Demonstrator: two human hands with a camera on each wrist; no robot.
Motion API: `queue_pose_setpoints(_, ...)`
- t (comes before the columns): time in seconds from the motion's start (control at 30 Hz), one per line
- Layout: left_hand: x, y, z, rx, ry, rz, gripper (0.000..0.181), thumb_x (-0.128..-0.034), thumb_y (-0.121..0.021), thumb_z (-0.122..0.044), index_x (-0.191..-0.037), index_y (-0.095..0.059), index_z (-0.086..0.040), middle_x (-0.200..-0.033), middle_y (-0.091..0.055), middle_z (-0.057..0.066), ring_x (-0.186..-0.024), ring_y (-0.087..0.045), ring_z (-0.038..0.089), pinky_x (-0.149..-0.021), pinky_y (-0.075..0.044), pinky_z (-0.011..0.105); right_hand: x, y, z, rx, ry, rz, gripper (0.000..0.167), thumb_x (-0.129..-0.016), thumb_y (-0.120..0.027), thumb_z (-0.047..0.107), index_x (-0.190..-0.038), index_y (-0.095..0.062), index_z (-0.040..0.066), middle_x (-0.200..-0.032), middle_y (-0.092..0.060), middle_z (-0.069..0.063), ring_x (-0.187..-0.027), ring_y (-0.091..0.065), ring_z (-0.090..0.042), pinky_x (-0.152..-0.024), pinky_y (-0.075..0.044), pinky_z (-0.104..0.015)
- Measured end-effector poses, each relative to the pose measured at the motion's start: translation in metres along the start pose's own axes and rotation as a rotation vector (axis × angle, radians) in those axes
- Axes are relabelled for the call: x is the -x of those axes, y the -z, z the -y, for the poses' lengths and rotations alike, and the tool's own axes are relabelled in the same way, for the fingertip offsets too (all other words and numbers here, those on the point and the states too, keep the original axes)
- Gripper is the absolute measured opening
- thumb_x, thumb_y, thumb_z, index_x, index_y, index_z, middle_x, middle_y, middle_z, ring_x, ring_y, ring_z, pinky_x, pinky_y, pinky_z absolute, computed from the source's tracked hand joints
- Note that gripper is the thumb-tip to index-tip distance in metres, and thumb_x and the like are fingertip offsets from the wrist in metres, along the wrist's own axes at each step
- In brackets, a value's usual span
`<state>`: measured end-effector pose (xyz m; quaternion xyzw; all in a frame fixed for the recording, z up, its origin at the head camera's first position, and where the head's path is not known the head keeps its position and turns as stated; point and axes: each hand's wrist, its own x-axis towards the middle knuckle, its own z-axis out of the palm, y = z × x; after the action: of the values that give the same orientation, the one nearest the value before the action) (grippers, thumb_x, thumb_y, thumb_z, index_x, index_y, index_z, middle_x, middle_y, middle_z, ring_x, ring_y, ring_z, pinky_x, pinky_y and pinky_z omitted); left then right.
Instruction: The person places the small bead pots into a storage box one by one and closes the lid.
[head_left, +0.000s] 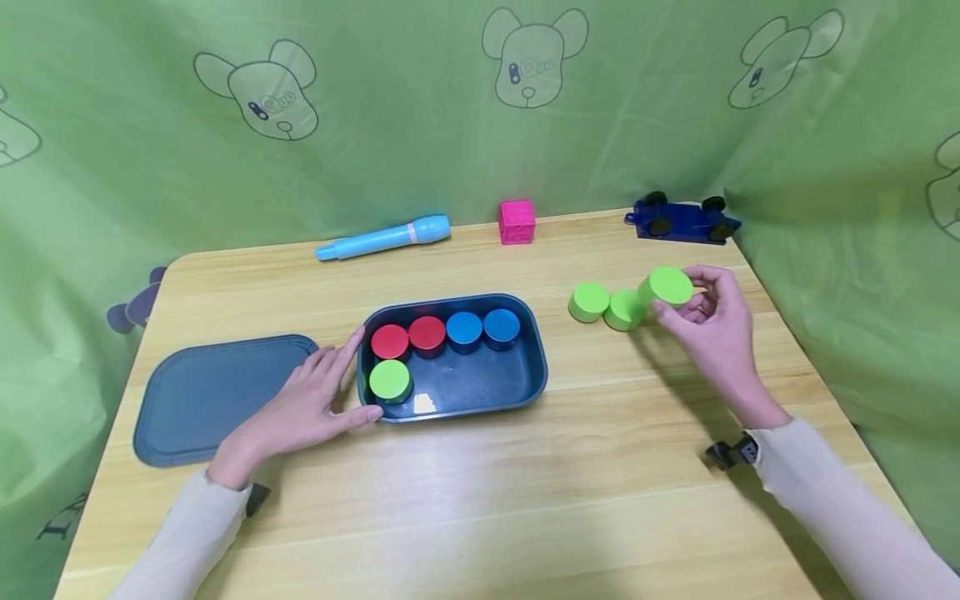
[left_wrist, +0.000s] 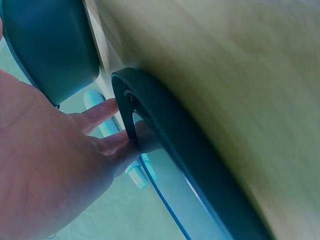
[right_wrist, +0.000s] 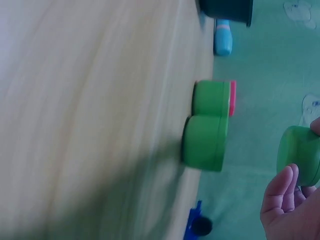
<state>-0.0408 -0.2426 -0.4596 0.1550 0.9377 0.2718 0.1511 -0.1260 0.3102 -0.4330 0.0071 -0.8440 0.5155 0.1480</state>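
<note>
Between thumb and fingers, my right hand [head_left: 716, 329] holds a green round block [head_left: 670, 286] raised above the table. Just left of it stand two more green blocks, one [head_left: 588, 302] touching the other [head_left: 623, 311]. My left hand [head_left: 303, 400] touches the left end of a dark blue box [head_left: 480, 387], its fingers fairly straight and the thumb at the near corner. Inside the box, two red blocks [head_left: 427, 336] and two blue blocks [head_left: 464, 332] form a row along the far side. A green block [head_left: 391, 381] sits in the near left corner.
A dark blue lid [head_left: 217, 400] lies flat left of the box, partly under my left hand. Along the table's back edge are a light blue flashlight-shaped object [head_left: 386, 239], a pink cube [head_left: 517, 222] and a dark blue toy car [head_left: 681, 221]. Green curtain [head_left: 420, 150] surrounds the table.
</note>
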Motion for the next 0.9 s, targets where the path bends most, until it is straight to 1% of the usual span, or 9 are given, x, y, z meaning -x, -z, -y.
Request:
queue_pose_setpoints(0.1,-0.001,0.0,0.0,0.001,-0.007,-0.002,0.11,-0.0995,-0.065,-0.072,-0.176,0.008,-0.04,-0.178,-0.018,0.023,-0.159,-0.013,0.058,-0.121,-0.012,0.08,0.004,-0.005,0.009,0.003,0.04,0.022,0.058,-0.092,-0.083,-0.003,-0.144,-0.057,-0.002,-0.107,-0.062,-0.003,-0.082,-0.057,-0.01,-0.07,-0.051,-0.011)
queue_pose_setpoints(0.2,-0.002,0.0,0.001,0.001,-0.009,-0.001,0.11,-0.0994,-0.065,-0.072,-0.176,0.007,-0.04,-0.178,-0.019,0.023,-0.159,-0.013,0.058,-0.121,-0.012,0.08,0.008,-0.01,0.016,0.012,0.063,0.048,0.058,-0.092,-0.083,-0.004,-0.145,-0.059,-0.003,-0.104,-0.063,-0.004,-0.081,-0.057,-0.01,-0.069,-0.05,-0.012)
queue_pose_setpoints(0.33,-0.001,0.0,0.0,0.002,-0.004,0.004,0.11,-0.0991,-0.065,-0.073,-0.175,0.008,-0.04,-0.178,-0.018,0.023,-0.159,-0.013,0.058,-0.122,-0.012,0.08,0.012,-0.018,0.023,0.012,0.09,0.086,0.058,-0.091,-0.084,-0.004,-0.144,-0.061,-0.003,-0.103,-0.063,-0.005,-0.079,-0.057,-0.011,-0.068,-0.05,-0.013)
queue_pose_setpoints(0.47,-0.001,0.001,-0.001,-0.001,-0.003,0.007,0.11,-0.099,-0.065,-0.073,-0.175,0.008,-0.041,-0.178,-0.018,0.024,-0.159,-0.013,0.058,-0.122,-0.011,0.08,0.017,-0.028,0.033,-0.02,0.121,0.14,0.058,-0.088,-0.085,-0.007,-0.141,-0.061,-0.003,-0.1,-0.063,-0.008,-0.076,-0.057,-0.01,-0.064,-0.05,-0.014)
queue_pose_setpoints(0.6,-0.001,0.001,-0.001,-0.003,-0.01,0.004,0.111,-0.0994,-0.065,-0.072,-0.176,0.008,-0.039,-0.177,-0.02,0.026,-0.159,-0.014,0.059,-0.121,-0.013,0.081,0.023,-0.041,0.044,-0.034,0.156,0.202,0.06,-0.085,-0.088,-0.006,-0.14,-0.063,0.001,-0.1,-0.063,-0.01,-0.075,-0.057,-0.014,-0.062,-0.048,-0.016)
queue_pose_setpoints(0.7,0.0,0.003,-0.001,-0.005,-0.011,0.003,0.111,-0.0996,-0.066,-0.071,-0.176,0.008,-0.038,-0.176,-0.021,0.027,-0.158,-0.015,0.059,-0.121,-0.014,0.08,0.027,-0.051,0.052,-0.036,0.178,0.252,0.06,-0.085,-0.09,-0.002,-0.139,-0.064,0.006,-0.1,-0.064,-0.009,-0.076,-0.057,-0.018,-0.063,-0.048,-0.017)
queue_pose_setpoints(0.83,-0.001,0.002,-0.001,-0.006,-0.006,0.006,0.111,-0.0993,-0.065,-0.072,-0.176,0.008,-0.039,-0.176,-0.021,0.027,-0.159,-0.015,0.058,-0.121,-0.014,0.08,0.03,-0.066,0.06,-0.045,0.185,0.32,0.057,-0.087,-0.092,0.005,-0.137,-0.065,0.011,-0.093,-0.064,-0.009,-0.075,-0.058,-0.022,-0.063,-0.049,-0.021)
queue_pose_setpoints(0.9,-0.001,0.002,-0.001,-0.007,-0.005,0.006,0.111,-0.0994,-0.065,-0.072,-0.176,0.008,-0.039,-0.176,-0.021,0.027,-0.159,-0.015,0.058,-0.121,-0.014,0.08,0.032,-0.074,0.062,-0.056,0.183,0.358,0.057,-0.088,-0.092,0.007,-0.138,-0.065,0.013,-0.091,-0.064,-0.009,-0.075,-0.058,-0.022,-0.062,-0.049,-0.023)
